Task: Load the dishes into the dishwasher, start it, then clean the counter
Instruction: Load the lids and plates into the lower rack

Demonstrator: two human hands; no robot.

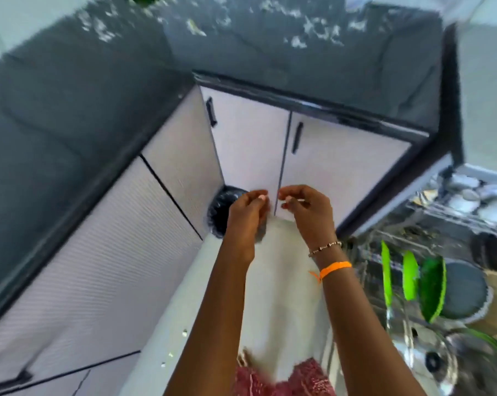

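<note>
Two pale cabinet doors [284,155] with dark handles stand above a black-lined bin [220,210].

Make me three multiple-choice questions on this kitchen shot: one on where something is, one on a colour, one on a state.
1. Where is the open dishwasher relative to the hands?
A. to their right
B. to their left
C. behind the cabinet doors

2. What colour are the plates standing in the lower rack?
A. red
B. green
C. blue

3. How are the cabinet doors ahead?
A. both closed
B. both swung open
C. one removed

Answers: 1 A, the racks fill the frame's right edge beside the right hand. 2 B, the upright plates are bright green. 3 A, both doors sit flush, only a thin seam between them.
</note>
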